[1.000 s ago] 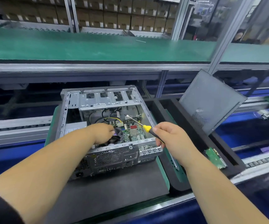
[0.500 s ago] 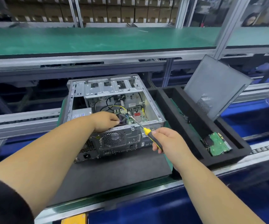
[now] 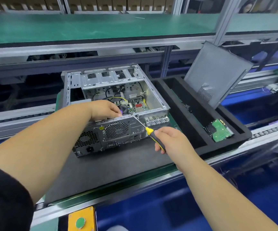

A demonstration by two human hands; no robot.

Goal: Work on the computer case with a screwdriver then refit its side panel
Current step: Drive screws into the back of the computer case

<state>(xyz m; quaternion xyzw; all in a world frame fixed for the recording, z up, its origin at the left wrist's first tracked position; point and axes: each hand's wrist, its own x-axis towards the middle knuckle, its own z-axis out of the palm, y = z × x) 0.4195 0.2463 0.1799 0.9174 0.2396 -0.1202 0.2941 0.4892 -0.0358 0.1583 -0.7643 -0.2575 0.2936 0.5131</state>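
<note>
- Drawn back since the earlier frame: yellow-and-black-handled screwdriver (image 3: 149,132), tip now at open grey metal computer case (image 3: 116,130) rim.
- Gripped in right hand (image 3: 171,140), angled for the rim screw.
- Left hand (image 3: 105,109) inside, steadying; grip unclear.
- Grey perforated side panel (image 3: 216,72) leaning aside, awaiting refit.

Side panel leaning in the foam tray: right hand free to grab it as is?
Probably not yet: the right hand grips the screwdriver. Nothing blocks the way to the side panel.
</note>
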